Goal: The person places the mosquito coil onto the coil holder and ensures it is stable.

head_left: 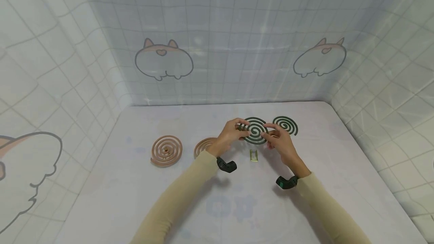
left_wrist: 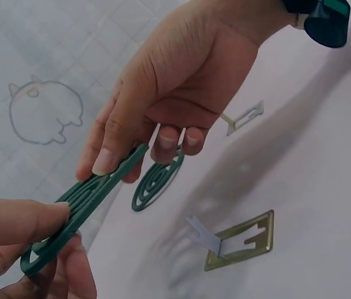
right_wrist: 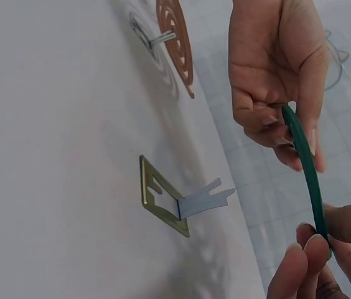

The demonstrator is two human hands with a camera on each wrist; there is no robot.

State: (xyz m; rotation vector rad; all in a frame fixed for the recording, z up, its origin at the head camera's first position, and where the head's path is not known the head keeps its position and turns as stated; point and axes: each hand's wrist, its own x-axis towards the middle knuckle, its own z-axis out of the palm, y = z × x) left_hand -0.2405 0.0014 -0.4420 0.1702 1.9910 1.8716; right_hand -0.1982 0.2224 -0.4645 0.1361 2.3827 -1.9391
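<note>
Both hands hold a green mosquito coil (head_left: 254,130) above the table. My left hand (head_left: 229,135) pinches its left edge between thumb and fingers. My right hand (head_left: 283,145) pinches the opposite edge, the thumb on its near face. In the wrist views the coil appears nearly edge-on, tilted. Below it a small metal coil stand (head_left: 254,155) lies on the table, its tab bent upward (right_wrist: 206,202). Another green coil (head_left: 285,125) lies just beyond the right hand.
A brown coil (head_left: 166,151) is at the left of the white table (head_left: 190,206). A second brown coil (head_left: 203,146) is partly hidden by the left hand. Another metal stand (left_wrist: 246,118) shows in the left wrist view. Patterned curtains (head_left: 237,67) surround the table.
</note>
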